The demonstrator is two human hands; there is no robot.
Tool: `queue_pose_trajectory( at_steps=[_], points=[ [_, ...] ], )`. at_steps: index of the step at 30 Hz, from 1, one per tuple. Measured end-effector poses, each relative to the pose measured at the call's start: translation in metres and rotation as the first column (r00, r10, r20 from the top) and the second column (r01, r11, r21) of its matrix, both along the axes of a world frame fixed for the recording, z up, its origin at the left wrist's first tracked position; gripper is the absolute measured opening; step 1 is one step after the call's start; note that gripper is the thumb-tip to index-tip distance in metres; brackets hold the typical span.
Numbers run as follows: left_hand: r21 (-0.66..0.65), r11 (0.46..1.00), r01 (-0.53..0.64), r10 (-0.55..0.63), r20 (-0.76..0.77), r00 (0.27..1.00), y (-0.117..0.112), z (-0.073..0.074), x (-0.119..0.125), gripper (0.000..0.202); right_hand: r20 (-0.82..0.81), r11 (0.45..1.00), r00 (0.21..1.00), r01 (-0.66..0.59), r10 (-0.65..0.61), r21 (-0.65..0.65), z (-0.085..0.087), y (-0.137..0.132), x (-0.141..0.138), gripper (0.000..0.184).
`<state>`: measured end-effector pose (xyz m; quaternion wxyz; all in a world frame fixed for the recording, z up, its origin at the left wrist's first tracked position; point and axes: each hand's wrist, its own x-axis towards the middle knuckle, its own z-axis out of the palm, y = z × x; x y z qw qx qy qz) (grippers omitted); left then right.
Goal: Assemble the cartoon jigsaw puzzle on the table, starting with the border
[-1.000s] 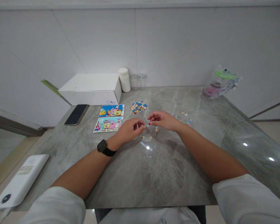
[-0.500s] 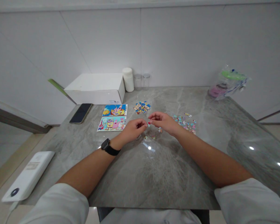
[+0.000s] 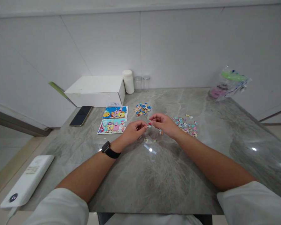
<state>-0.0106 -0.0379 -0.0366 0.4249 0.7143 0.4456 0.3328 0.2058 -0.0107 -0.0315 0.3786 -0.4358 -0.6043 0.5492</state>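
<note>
My left hand and my right hand meet over the table, fingertips nearly touching. Between them are small jigsaw puzzle pieces, one with red on it, pinched at the fingertips of both hands. Just below lie a few loose pieces, among them a pale one and a small colourful one. Another piece rests under my right hand, partly covered. To the right spreads a pile of pastel puzzle pieces; a blue and yellow pile sits farther back.
Two cartoon picture cards lie left of my hands, beside a phone. Behind stand a white box, a white bottle and two clear jars. A plastic bag is at back right, a white power bank at front left.
My hands stay close together with the puzzle pieces between their fingertips. The view has tilted slightly, so the table things appear a little lower.
</note>
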Motion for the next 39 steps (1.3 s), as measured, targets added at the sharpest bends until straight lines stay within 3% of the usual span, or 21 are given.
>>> queue_pose_trajectory(
  at_steps=[7,13,26,30,36,39],
  points=[
    [0.193,0.981,-0.031,0.051,-0.099,0.994,0.003,-0.001,-0.007,0.015,0.017,0.999,1.000,0.015,-0.015,0.037,-0.003,0.001,0.001,0.035],
    [0.359,0.931,0.070,0.000,-0.193,0.981,0.003,-0.001,-0.010,0.029,0.029,0.998,1.000,-0.010,0.008,0.068,-0.008,0.000,0.000,0.037],
    [0.433,0.895,0.109,0.011,-0.264,0.964,0.000,-0.002,-0.010,0.018,0.054,0.997,0.998,-0.018,0.013,0.080,-0.006,-0.007,-0.007,0.035],
    [0.489,0.869,0.073,0.068,-0.264,0.962,0.003,0.013,-0.019,0.017,0.081,0.983,0.995,0.050,-0.065,0.175,0.001,-0.004,-0.002,0.034],
    [0.528,0.835,-0.154,0.296,-0.195,0.935,0.008,0.052,-0.050,0.019,0.100,0.931,0.968,0.189,-0.230,0.312,0.035,0.001,0.024,0.028],
    [0.504,0.856,-0.115,0.269,-0.243,0.932,-0.001,0.056,-0.058,0.020,0.157,0.907,0.948,0.205,-0.278,0.369,0.046,-0.006,0.035,0.024]
  ],
)
